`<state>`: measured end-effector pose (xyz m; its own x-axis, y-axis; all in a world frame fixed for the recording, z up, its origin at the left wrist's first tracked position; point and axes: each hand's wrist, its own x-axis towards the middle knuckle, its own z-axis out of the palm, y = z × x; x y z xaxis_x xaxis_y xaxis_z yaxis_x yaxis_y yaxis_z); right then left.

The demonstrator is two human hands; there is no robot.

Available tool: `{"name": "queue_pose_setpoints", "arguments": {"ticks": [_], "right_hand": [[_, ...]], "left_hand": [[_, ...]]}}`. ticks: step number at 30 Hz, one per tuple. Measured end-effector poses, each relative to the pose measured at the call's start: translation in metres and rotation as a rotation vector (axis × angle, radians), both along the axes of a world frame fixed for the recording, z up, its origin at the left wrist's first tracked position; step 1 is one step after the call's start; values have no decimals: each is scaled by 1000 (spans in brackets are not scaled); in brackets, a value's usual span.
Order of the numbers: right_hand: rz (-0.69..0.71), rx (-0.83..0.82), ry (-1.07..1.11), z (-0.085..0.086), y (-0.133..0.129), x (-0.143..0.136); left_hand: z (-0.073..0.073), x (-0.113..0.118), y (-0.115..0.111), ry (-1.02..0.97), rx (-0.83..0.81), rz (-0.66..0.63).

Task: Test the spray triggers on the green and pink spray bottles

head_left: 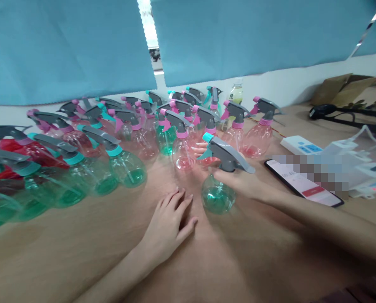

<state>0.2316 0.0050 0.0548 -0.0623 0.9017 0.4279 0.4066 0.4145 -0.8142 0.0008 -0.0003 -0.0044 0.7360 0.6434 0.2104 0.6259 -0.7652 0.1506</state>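
Observation:
A green see-through spray bottle [218, 195] with a grey and teal trigger head stands upright in front of me. My right hand [238, 180] is around its neck, thumb on the near side and fingertips showing past the far side. My left hand [169, 223] lies palm down on the table [112, 256], left of that bottle, fingers stretched out and holding nothing. Just behind the held bottle stands a pink spray bottle [183, 155]. To the left is a green spray bottle [129, 170] with a teal collar, at the end of a slanting row.
Several more pink and green spray bottles crowd the back. A phone [301, 181] showing a timer lies at right, beside a white device [301, 146]. Black glasses [342, 114], a cardboard box [339, 88] and a drink bottle [236, 93] are farther back, before a blue covering [238, 38].

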Motion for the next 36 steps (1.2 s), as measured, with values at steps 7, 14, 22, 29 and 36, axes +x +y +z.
{"name": "queue_pose_setpoints", "arguments": {"ticks": [7, 14, 22, 29, 36], "right_hand": [[34, -5, 20, 1, 0, -1], [-15, -6, 46, 5, -1, -2], [-43, -48, 10, 0, -1, 0], [-5, -38, -11, 5, 0, -1], [-38, -36, -9, 1, 0, 0]], "left_hand": [[0, 0, 1, 12, 8, -6], [1, 1, 1, 20, -2, -1], [0, 1, 1, 4, -4, -2], [2, 2, 0, 19, -1, -2], [1, 1, 0, 15, 4, -3]]}}
